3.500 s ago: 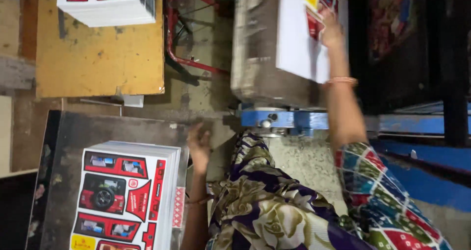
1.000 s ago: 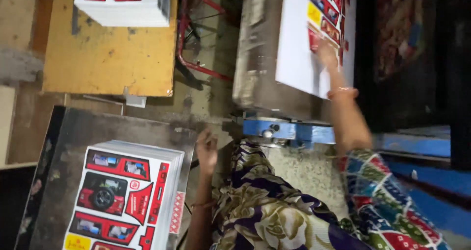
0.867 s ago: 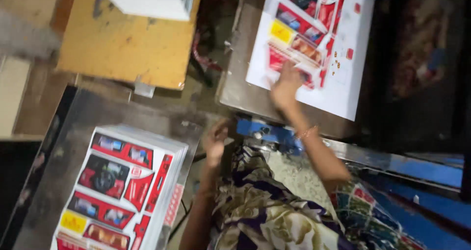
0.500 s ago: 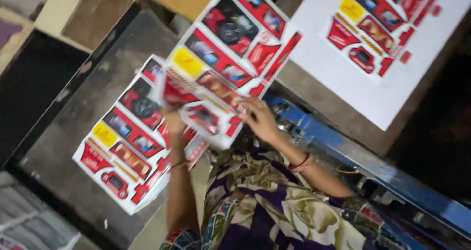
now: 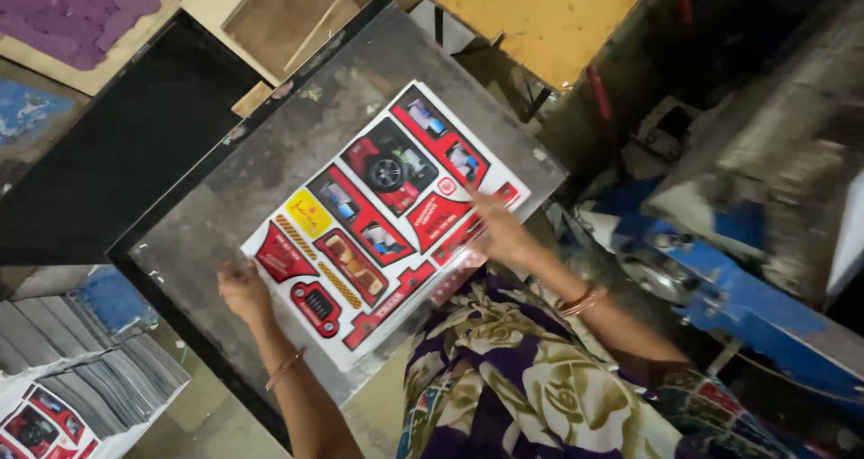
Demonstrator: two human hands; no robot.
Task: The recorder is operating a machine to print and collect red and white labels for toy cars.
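Observation:
A white printed sheet (image 5: 378, 216) with red, yellow and black toy-car panels lies on top of a stack on a grey metal table (image 5: 270, 153). My left hand (image 5: 243, 290) is curled at the sheet's near-left corner, gripping its edge. My right hand (image 5: 499, 232) rests on the sheet's right edge with one finger stretched over the print and the others around the edge. Both wrists wear thin bangles. My patterned purple and cream clothing fills the bottom of the view.
A yellow wooden board (image 5: 540, 18) lies beyond the table. A blue machine frame (image 5: 738, 306) stands at the right. Another stack of printed sheets (image 5: 63, 405) sits at the bottom left. A black panel (image 5: 108, 162) and a purple-stained board (image 5: 72, 9) lie to the left.
My right hand left the sheet on the machine bed. Both hands carried a printed sheet across and laid it flat on the stack on the grey table. The view swung towards the table.

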